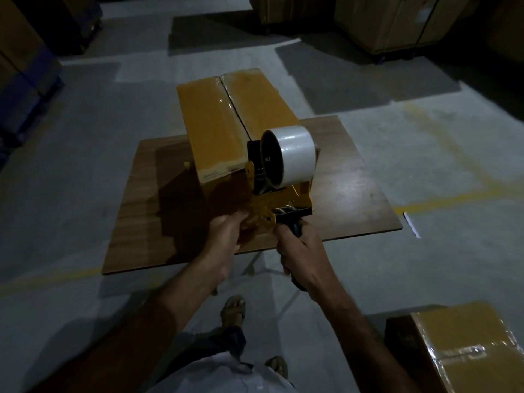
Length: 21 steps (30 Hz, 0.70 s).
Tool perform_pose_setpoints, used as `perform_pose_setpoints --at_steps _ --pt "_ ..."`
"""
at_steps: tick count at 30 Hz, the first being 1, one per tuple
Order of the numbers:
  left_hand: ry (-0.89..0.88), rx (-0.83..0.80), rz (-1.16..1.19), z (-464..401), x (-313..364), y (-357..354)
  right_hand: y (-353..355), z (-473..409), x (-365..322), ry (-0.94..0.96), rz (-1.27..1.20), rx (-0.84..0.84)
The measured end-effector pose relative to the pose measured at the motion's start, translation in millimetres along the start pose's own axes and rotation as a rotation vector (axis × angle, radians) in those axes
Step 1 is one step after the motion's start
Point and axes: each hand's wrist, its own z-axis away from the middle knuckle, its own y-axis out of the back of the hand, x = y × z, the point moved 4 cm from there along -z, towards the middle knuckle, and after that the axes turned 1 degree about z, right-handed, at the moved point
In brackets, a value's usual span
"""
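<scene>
In the head view, a long cardboard box [215,123] is seen lying on a brown wooden table [354,194], its far end jutting beyond the table's far edge and its top flaps met along a dark centre seam [235,109] under glossy clear tape. A tape dispenser [300,194] with a yellow frame is held at the near end of the box, just at its near right top corner, and a roll of clear tape [297,154] is carried upright on it, above the box's top edge. The dispenser's dark handle [296,226] is clasped by the right hand [303,251], the fingers being wrapped fully round it. The left hand [224,239] is stretched towards the shadowed near face of the box, its fingertips placed close beside the yellow frame; whether they are pressed flat there or pinched on something cannot be told in the dim light. A second box [470,350], sealed with clear tape, is seen at the lower right, well apart from the table. Two sandalled feet [233,309] are planted on the grey floor [85,165], which is crossed by faded yellow lines, and larger cartons are stacked in the dark background.
</scene>
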Motion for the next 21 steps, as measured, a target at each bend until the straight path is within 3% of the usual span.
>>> perform_pose_setpoints --at_steps 5,10,21 --pt "0.209 -0.041 0.328 -11.6 10.5 -2.9 -3.6 3.6 -0.1 -0.009 -0.016 -0.015" --pt "0.207 -0.187 0.21 -22.9 28.3 -4.8 -1.2 4.8 -0.7 0.029 0.009 -0.037" --pt "0.209 -0.26 0.183 -33.0 62.4 -18.1 10.6 0.5 1.1 0.155 0.095 -0.059"
